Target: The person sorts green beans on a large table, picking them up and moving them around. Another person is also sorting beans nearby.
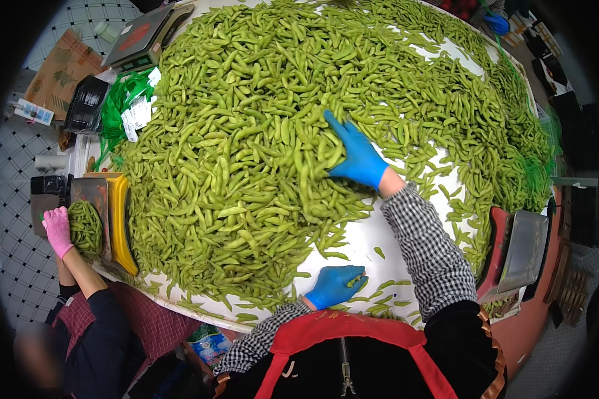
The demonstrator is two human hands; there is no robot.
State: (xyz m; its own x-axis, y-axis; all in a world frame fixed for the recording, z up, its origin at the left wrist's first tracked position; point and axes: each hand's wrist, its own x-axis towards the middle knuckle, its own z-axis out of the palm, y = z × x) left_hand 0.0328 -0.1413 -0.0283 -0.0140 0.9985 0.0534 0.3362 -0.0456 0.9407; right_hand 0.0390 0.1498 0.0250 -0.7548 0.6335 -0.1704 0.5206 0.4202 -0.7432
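Note:
A large heap of green soybean pods (239, 149) covers the white table (364, 239) before me. My right hand (357, 152), in a blue glove, rests against the right side of the heap. Its thumb and fingers are spread around loose pods, and some fingertips are partly hidden among them. Nearer my body, my left hand (335, 287), also blue-gloved, is curled just above the table's front part. A few pods (357, 282) show between its thumb and fingers. Scattered single pods lie on the white surface around it.
To the left, a co-worker's pink-gloved hand (57, 231) touches a bagged bundle of pods (86, 228) at a yellow scale (122, 224). A red scale (499, 254) stands right. Green net bags (125, 99) with printed tags and another scale (140, 40) sit at the far left.

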